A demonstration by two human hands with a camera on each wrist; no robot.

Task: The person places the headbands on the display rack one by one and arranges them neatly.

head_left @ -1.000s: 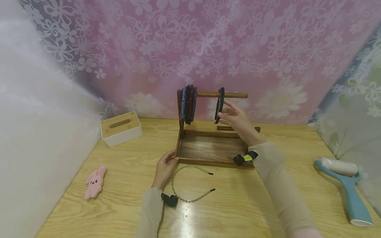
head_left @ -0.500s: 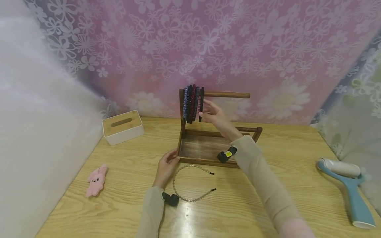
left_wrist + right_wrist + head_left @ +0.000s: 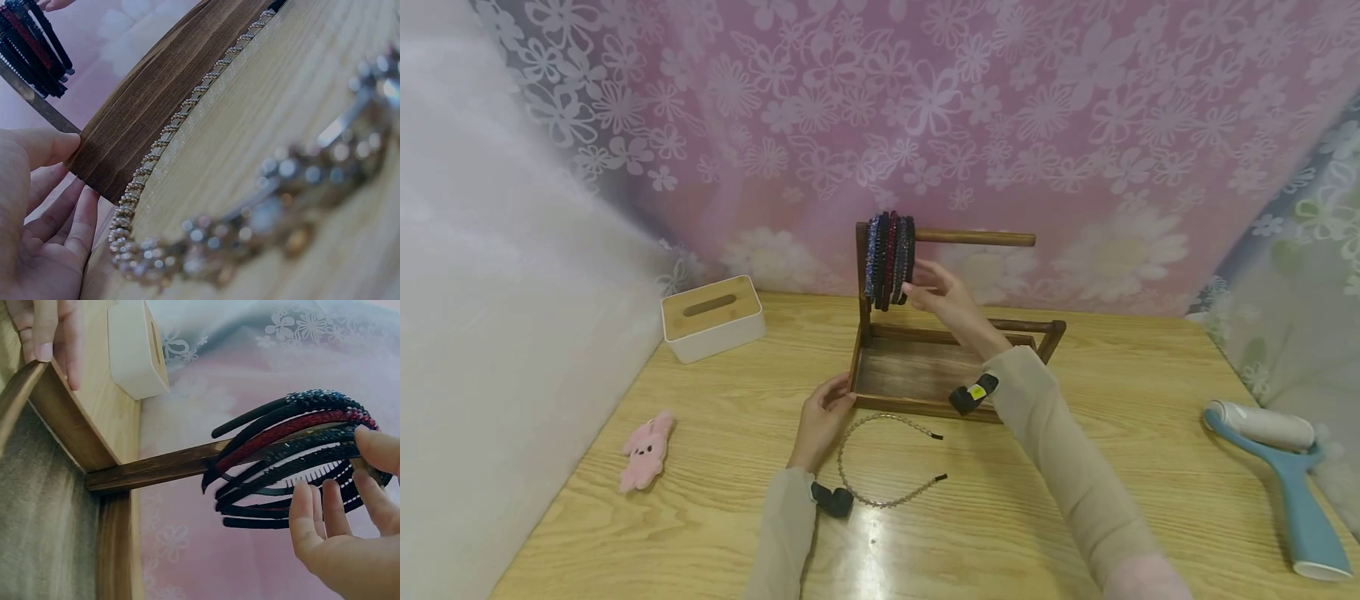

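Note:
Several headbands (image 3: pixel 880 262), blue, black and dark red, hang close together at the left end of a wooden stand's upper rod (image 3: pixel 977 237). My right hand (image 3: pixel 953 304) pinches the rightmost one, a black headband (image 3: pixel 912 246), between thumb and fingers. In the right wrist view, the fingers lie partly behind the bands (image 3: pixel 300 447). At the stand's front left corner, my left hand (image 3: pixel 820 423) grips the wooden tray wall (image 3: pixel 150 94), thumb on its top edge. A beaded headband (image 3: pixel 842 458) lies on the table just in front of the tray.
A white tissue box (image 3: pixel 715 321) with a wooden lid stands at the back left. A pink plush toy (image 3: pixel 646 452) lies at the left, a blue-handled lint roller (image 3: pixel 1288 483) at the right. The stand's lower rod (image 3: pixel 1026 326) juts out behind my right forearm.
My right hand has moved left, sliding the black headband along the upper rod until it sits against the other headbands. The left hand has kept its grip on the tray corner.

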